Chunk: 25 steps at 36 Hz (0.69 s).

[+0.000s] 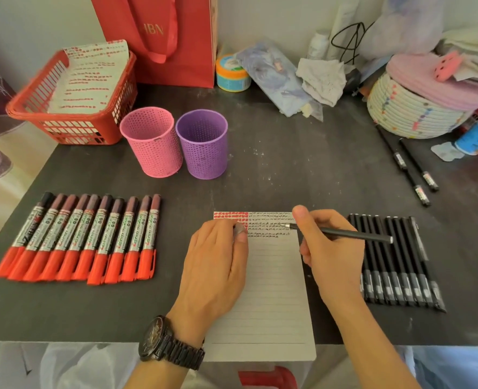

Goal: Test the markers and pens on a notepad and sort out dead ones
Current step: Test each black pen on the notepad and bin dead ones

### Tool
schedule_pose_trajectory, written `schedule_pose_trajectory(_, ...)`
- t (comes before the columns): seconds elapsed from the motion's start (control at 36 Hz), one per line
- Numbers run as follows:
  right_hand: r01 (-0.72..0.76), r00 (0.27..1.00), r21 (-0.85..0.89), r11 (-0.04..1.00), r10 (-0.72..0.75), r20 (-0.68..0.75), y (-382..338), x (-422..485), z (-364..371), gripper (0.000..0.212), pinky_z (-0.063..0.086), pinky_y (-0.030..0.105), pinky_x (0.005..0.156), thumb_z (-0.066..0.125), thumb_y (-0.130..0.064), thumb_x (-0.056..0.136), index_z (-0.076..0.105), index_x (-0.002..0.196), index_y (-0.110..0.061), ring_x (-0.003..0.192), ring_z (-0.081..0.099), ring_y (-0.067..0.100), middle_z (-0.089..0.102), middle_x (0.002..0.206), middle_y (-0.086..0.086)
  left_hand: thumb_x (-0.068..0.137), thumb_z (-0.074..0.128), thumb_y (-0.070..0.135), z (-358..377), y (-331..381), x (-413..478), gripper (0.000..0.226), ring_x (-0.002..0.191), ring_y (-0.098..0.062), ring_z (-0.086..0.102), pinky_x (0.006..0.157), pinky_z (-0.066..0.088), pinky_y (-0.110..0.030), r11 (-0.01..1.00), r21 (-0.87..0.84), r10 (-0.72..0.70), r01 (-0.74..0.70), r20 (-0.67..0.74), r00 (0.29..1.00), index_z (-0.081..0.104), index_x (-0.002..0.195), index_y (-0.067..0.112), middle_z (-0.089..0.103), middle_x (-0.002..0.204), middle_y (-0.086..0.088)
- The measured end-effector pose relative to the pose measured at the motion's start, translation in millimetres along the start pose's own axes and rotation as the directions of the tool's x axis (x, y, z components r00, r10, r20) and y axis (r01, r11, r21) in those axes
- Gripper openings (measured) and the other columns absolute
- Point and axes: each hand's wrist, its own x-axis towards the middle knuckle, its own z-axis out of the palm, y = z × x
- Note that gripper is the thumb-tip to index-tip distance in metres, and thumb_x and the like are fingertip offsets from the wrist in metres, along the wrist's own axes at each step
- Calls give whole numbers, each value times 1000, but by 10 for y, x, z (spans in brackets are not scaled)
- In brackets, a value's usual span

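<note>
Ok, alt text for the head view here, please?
A right hand holds a black pen, tip on a lined notepad among test scribbles, while the left hand rests on it. Red markers lie in a row to the left, black pens to the right.

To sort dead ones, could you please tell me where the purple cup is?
In the head view, the purple cup stands left of centre on the table, just right of the pink cup.

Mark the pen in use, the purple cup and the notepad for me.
pen (358, 235): head view, mid barrel, right of the hand.
purple cup (202, 155): head view, front wall.
notepad (277, 290): head view, bare lined page.
</note>
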Motion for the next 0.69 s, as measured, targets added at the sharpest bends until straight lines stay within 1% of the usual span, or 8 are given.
schedule_pose_trajectory(0.08, -29, 995, 70, 997, 22, 93, 5, -108, -10, 23, 41, 18, 42, 75, -39, 85, 72, 75, -18, 42, 52, 10, 59, 51, 2, 104, 42, 32, 25, -12, 14, 13, 78, -10, 42, 69, 39, -31, 996, 82, 30, -28, -22, 999, 42, 91, 33, 46, 83, 19)
schedule_pose_trajectory(0.14, -50, 991, 102, 994, 37, 127, 16, -166, -6, 19, 43, 20, 43, 72, -34, 86, 75, 78, -18, 44, 55, 13, 62, 54, 7, 102, 47, 32, 38, -33, 14, 5, 76, -8, 39, 67, 37, -28, 992, 115, 57, -52, -39, 998, 51, 99, 31, 47, 85, 21)
schedule_pose_trajectory(0.19, -51, 989, 125, 991, 33, 143, 35, -197, -15, 20, 46, 23, 45, 63, -28, 93, 77, 81, -19, 47, 58, 17, 66, 58, 11, 102, 47, 33, 56, -56, 22, 19, 80, -7, 41, 70, 41, -29, 989, 132, 69, -63, -37, 997, 58, 117, 28, 56, 95, 19)
schedule_pose_trajectory(0.25, -63, 985, 179, 982, 32, 169, 49, -200, -40, 26, 47, 25, 46, 57, -18, 101, 77, 84, -18, 49, 60, 21, 67, 62, 14, 104, 42, 31, 65, -68, 27, 31, 86, -8, 45, 74, 45, -30, 987, 147, 70, -66, -25, 997, 57, 131, 27, 61, 108, 15)
schedule_pose_trajectory(0.33, -87, 982, 247, 965, 40, 187, 41, -177, -51, 20, 45, 27, 45, 53, -15, 93, 71, 86, -17, 48, 59, 25, 68, 66, 17, 103, 42, 23, 65, -61, 21, 39, 86, -9, 43, 73, 42, -28, 979, 183, 87, -85, -3, 996, 51, 141, 24, 61, 113, 12)
schedule_pose_trajectory(0.44, -110, 983, 287, 952, 62, 171, 48, -156, -39, 14, 44, 27, 43, 57, -17, 88, 64, 79, -26, 44, 57, 24, 70, 69, 17, 106, 39, 27, 54, -59, 19, 36, 92, -6, 47, 78, 41, -28, 987, 150, 51, -57, 43, 998, 49, 140, 29, 61, 111, 17)
schedule_pose_trajectory(0.58, -94, 986, 276, 956, 50, 161, 45, -155, -41, 12, 44, 26, 43, 61, -21, 89, 67, 79, -23, 44, 56, 23, 71, 70, 17, 101, 34, 46, 56, -62, 25, 29, 99, 0, 48, 85, 43, -27, 997, 73, -12, 11, 21, 1000, 49, 124, 36, 60, 112, 21)
schedule_pose_trajectory(0.69, -88, 988, 277, 957, 49, 147, 46, -150, -50, 11, 44, 25, 43, 69, -24, 92, 68, 82, -19, 44, 56, 22, 70, 68, 16, 104, 41, 40, 51, -62, 7, 22, 102, -1, 51, 86, 46, -27, 997, 69, 42, -40, -29, 999, 51, 123, 35, 56, 113, 25)
